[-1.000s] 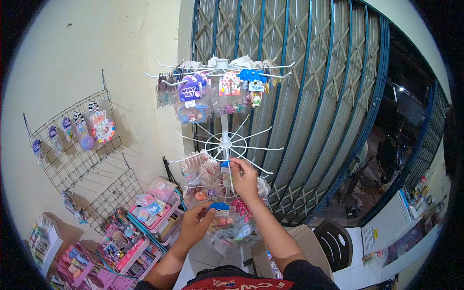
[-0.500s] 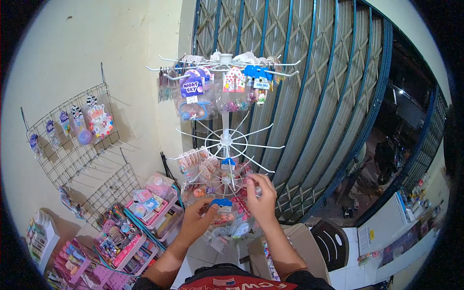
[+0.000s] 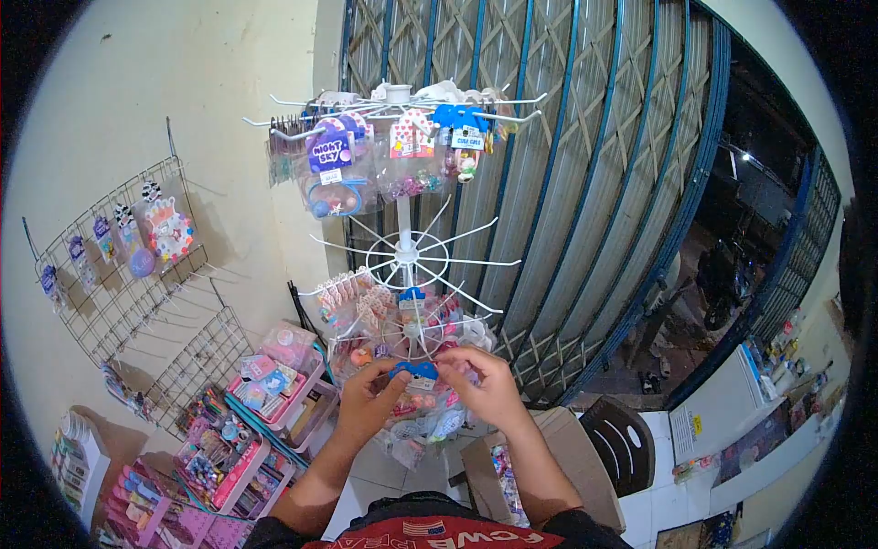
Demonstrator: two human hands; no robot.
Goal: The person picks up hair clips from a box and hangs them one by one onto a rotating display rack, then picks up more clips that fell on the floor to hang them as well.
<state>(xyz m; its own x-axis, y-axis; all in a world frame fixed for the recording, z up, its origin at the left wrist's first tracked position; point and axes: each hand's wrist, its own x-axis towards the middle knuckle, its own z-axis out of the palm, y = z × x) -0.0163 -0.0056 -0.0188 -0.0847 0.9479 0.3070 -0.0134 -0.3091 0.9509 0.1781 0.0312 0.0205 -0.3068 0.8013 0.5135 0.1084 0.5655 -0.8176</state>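
My left hand [image 3: 368, 400] pinches the left end of a blue header card [image 3: 416, 371] on a small clear packet. My right hand [image 3: 483, 388] is at the card's right end, its thumb and fingers closed on it. Both hands are in front of the lower tier of a white rotating rack [image 3: 405, 245]. Packets with pink and pastel items hang around and below them. On the top tier hang a purple "Night Sky" packet [image 3: 329, 154] and a blue-topped packet [image 3: 466, 137].
A wire grid [image 3: 119, 247] with a few packets hangs on the left wall. Pink stacked trays [image 3: 274, 403] stand at lower left. An open cardboard box [image 3: 572, 457] and a dark chair [image 3: 619, 448] are at lower right. Behind the rack is a folding metal gate [image 3: 549, 201].
My right hand has moved left and down to the blue card, near my left hand. The view has shifted, so the rack appears farther left.
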